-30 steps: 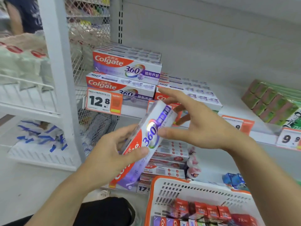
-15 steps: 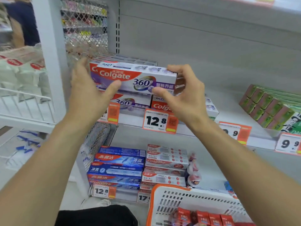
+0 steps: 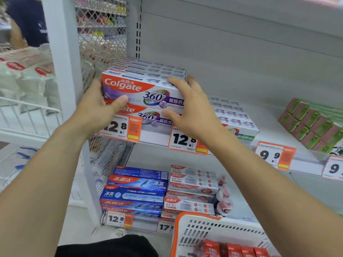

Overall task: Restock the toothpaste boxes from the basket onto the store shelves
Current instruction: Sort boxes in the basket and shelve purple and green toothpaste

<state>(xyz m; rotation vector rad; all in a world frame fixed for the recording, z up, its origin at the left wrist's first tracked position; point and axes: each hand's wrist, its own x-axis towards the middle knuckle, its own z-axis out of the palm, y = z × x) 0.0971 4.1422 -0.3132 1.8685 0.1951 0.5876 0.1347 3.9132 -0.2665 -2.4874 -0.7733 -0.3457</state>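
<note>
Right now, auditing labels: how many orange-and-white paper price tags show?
6. Upper shelf edge: two 12.8 tags, a 9.9 tag, a cut-off 9 tag. Lower edge: a 12.8 tag, a 17 tag. Forearms may hide more.

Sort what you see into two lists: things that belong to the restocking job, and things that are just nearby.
Belong to the job:
Colgate 360 box, held by left hand and right hand
basket
shelf

Just nearby:
green boxes
blue boxes
price tags

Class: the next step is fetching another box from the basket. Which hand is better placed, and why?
Probably the right hand. The basket sits low on the right, below that arm. The left hand grips the purple Colgate box at its far left end.
</note>
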